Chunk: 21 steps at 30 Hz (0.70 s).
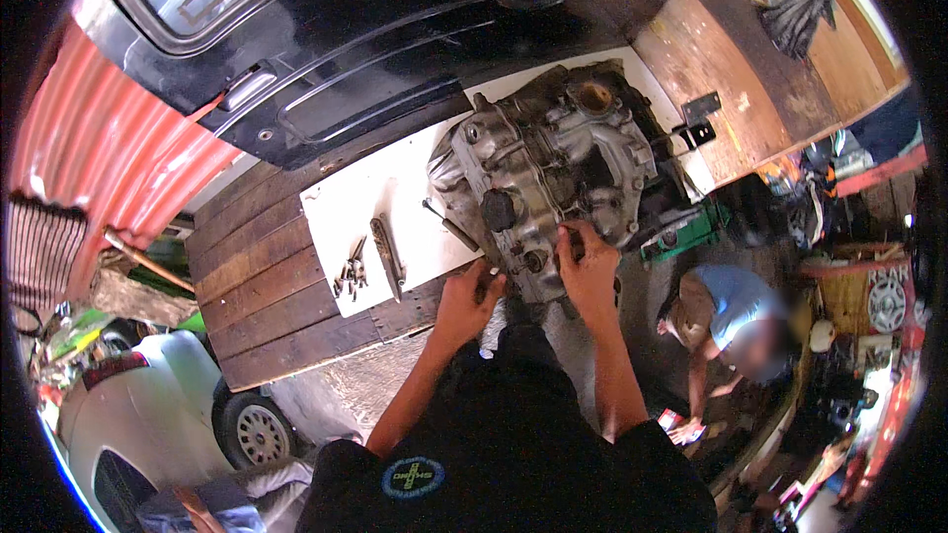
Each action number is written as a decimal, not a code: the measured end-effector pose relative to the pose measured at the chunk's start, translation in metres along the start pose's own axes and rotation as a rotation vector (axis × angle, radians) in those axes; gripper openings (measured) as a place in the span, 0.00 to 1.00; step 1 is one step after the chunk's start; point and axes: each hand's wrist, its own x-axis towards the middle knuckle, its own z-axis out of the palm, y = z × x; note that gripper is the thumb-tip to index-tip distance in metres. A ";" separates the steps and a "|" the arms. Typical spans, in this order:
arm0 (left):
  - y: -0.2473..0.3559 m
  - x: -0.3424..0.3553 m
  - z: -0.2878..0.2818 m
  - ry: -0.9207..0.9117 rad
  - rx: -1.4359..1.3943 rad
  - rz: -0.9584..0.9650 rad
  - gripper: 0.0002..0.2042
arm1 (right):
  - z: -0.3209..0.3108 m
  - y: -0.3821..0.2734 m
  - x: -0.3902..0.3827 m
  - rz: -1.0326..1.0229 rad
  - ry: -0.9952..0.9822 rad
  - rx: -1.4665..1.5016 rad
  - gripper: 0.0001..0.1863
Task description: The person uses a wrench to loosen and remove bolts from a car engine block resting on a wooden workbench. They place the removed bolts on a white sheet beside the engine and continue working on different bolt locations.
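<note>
A grey metal gearbox (553, 173) lies on a white board on the wooden bench in front of me. At its near left edge is my left hand (472, 304), fingers curled closed; a tiny pale spot shows at the fingertips, too small to name. My right hand (590, 265) is at the near side of the casing, its fingers bent together against the metal; what they pinch, if anything, is hidden. Left of the gearbox lie a dark-handled tool (452, 227), a long worn tool like pliers (387, 255) and several bolts (351, 271).
The plank bench (267, 286) extends left under the white board (336, 202). Behind it stands a dark vehicle panel (395, 69). A metal bracket (697, 128) is right of the gearbox. Another person (731, 311) crouches at the right; a pale car (148, 405) stands lower left.
</note>
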 end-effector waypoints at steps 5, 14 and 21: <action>0.016 0.004 0.029 0.034 -0.051 -0.142 0.13 | 0.005 0.010 0.006 -0.144 -0.019 0.013 0.06; 0.027 0.004 0.059 0.193 -0.257 -0.540 0.17 | 0.000 0.021 0.016 -0.246 -0.189 0.120 0.06; 0.023 0.005 0.070 0.211 -0.423 -0.584 0.17 | 0.001 0.026 0.014 -0.316 -0.184 0.174 0.05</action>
